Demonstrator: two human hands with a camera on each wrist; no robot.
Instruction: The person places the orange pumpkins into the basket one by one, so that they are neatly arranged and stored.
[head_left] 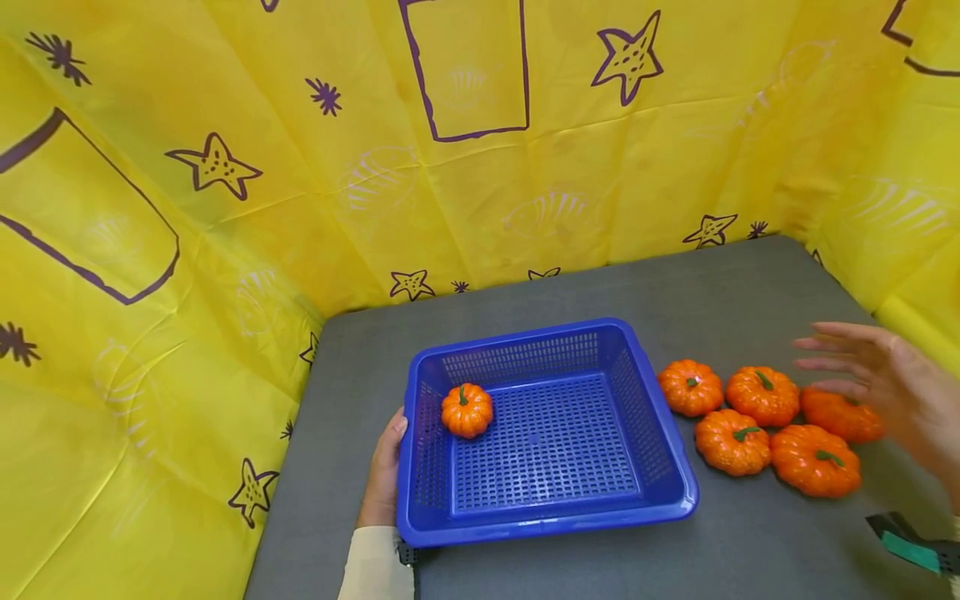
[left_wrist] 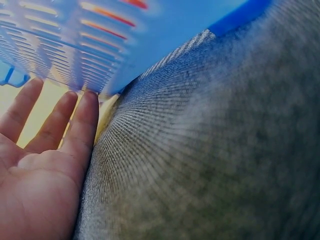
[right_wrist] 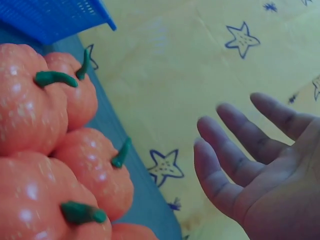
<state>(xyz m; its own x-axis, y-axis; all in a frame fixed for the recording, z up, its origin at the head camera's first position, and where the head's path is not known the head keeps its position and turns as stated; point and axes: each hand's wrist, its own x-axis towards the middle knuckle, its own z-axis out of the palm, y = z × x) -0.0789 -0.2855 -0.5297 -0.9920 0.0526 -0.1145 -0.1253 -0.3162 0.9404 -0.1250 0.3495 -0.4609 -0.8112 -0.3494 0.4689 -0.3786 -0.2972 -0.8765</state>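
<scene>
Hovering by pumpkins (head_left: pixel 761 400), the right hand (head_left: pixel 900 383) has fingers apart; the left hand (head_left: pixel 383 471), straight-fingered, touches the basket (head_left: pixel 547 527).

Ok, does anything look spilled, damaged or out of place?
Nothing stands out. The blue basket sits upright with one pumpkin inside, near its left wall; five more pumpkins cluster on the gray table to its right. I see no spill or visible damage.
</scene>
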